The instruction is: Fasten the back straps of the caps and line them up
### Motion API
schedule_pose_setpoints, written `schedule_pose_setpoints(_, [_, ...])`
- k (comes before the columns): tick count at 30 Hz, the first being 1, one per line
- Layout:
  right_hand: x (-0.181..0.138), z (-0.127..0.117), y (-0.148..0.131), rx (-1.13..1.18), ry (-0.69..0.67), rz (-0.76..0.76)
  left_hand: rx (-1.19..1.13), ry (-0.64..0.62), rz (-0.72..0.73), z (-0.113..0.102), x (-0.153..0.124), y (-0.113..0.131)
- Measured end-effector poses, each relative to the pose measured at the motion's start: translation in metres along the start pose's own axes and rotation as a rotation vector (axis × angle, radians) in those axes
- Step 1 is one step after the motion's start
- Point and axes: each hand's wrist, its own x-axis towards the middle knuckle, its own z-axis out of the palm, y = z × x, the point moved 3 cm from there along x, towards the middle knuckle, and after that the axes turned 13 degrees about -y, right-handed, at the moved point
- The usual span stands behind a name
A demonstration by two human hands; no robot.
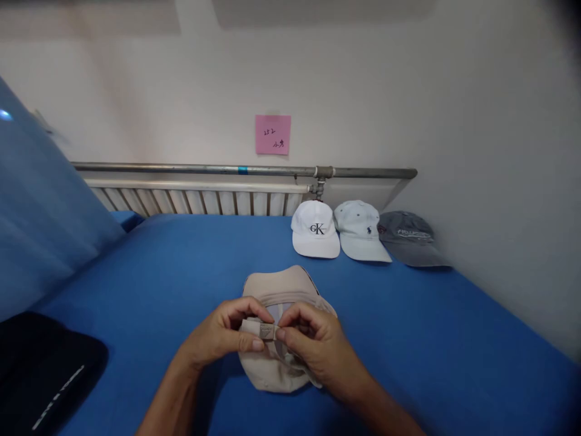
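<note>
A beige baseball cap [267, 369] lies upside down on the blue-covered surface, its brim [276, 281] pointing away from me. Across its near side runs the back strap with a small metal buckle [267, 331]. Thumb and fingers of my left hand [227, 330] pinch the strap just left of the buckle. On the other side my right hand [318, 342] pinches the strap end right at the buckle, its remaining fingers curled over the cap. Part of the cap's inside and right edge is hidden behind my right hand.
A white cap [315, 230], a pale blue cap [361, 230] and a dark grey cap [411, 238] stand in a row near the wall. At the lower left lies a black item with white lettering [49, 375]. Behind are a radiator [204, 200], a metal pipe [181, 168] and a blue curtain [40, 212].
</note>
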Motion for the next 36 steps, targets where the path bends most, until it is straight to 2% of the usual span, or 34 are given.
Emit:
schedule_pose_setpoints(9, [-0.0006, 0.0023, 0.0005, 0.018, 0.01, -0.026, -0.002, -0.035, -0.007, 0.0027, 0.0005, 0.0007])
schedule_pose_setpoints(13, [-0.0017, 0.0028, 0.0007, 0.14, -0.016, 0.009, -0.017, -0.004, -0.024, 0.0032, 0.0012, 0.0002])
schedule_pose_setpoints(18, [-0.0012, 0.0008, 0.0006, 0.046, 0.021, -0.024, -0.044, 0.026, -0.04, 0.0038, 0.002, 0.0008])
schedule_pose_setpoints(22, [-0.0007, 0.0021, 0.0028, 0.103, -0.038, 0.037, -0.063, 0.03, -0.037, 0.0054, 0.0024, 0.001])
schedule_pose_setpoints(25, [-0.0014, 0.004, 0.0033, 0.134, -0.028, 0.076, -0.076, 0.051, -0.057, 0.005, 0.0029, -0.0009])
schedule_pose_setpoints(36, [0.0002, 0.0056, 0.0068, 0.157, -0.003, 0.032, -0.014, 0.043, -0.062, 0.0023, -0.0008, 0.0011])
